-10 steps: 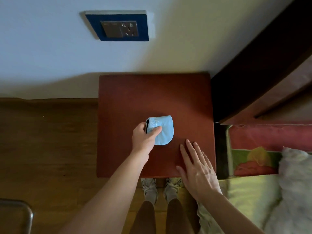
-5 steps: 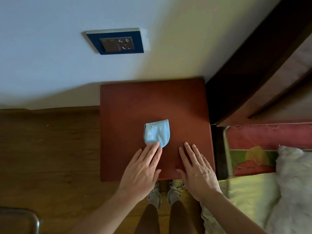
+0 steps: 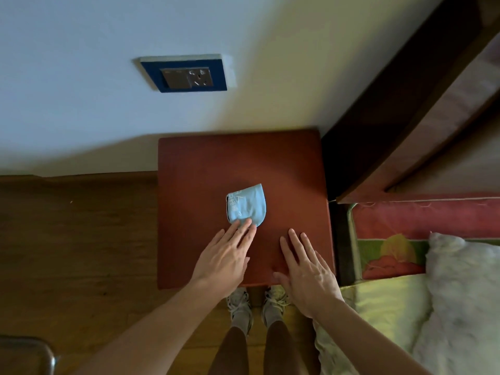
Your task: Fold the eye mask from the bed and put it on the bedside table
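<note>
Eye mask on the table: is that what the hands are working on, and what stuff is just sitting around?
Part of the job:
eye mask, folded
bedside table under it
left hand, fingertips on the mask's near edge
right hand, flat on the table

Just around:
wall socket
bed
white fluffy pillow
shoes

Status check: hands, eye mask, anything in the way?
Left hand open, fingertips on the eye mask. Right hand open, flat on the bedside table. Mask folded, lying mid-table. Nothing in the way.
</note>
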A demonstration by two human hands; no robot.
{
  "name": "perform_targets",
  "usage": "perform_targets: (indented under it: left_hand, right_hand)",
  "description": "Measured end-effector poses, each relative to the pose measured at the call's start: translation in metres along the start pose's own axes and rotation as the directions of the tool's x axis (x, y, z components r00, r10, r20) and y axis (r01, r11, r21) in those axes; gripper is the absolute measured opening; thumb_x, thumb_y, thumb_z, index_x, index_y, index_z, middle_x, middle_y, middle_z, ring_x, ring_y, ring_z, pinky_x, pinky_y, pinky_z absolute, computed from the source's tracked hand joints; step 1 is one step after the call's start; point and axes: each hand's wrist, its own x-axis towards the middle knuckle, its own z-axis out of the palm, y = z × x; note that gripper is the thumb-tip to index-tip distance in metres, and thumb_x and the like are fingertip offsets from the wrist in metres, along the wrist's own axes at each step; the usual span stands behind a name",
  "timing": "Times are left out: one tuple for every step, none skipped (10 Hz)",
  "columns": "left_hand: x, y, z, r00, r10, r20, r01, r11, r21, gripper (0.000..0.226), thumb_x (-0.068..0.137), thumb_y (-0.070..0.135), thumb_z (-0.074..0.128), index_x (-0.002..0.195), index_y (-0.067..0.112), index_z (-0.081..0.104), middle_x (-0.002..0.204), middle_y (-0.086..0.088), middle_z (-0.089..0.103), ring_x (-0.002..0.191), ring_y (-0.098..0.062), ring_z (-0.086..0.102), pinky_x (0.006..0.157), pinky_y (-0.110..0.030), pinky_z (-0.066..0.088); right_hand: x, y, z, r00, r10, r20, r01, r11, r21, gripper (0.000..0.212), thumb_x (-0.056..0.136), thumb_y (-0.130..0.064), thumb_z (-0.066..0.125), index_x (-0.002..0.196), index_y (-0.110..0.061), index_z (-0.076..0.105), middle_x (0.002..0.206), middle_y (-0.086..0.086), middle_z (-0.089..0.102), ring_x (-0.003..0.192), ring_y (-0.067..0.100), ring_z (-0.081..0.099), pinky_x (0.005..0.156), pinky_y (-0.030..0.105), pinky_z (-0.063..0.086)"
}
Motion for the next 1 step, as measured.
perform_targets:
  left_hand:
    - [-0.0094, 0.0076, -0.0364, 1.000, 0.005, -0.006, -0.005, 1.000, -0.029, 0.066, 0.099, 0.035, 0.046, 0.156, 0.023, 0.014, 0.163, -0.002, 0.024, 0.148, -0.021, 0.023, 0.118, -0.037, 0.029]
  right_hand:
    - [-0.0083, -0.0078, -0.0420, 0.999, 0.019, 0.048, -0.020, 0.999, 0.024, 0.075, 0.101, -0.057, 0.031, 0.161, -0.028, -0.003, 0.172, 0.000, -0.005, 0.158, 0.024, -0.003, 0.127, 0.044, 0.009]
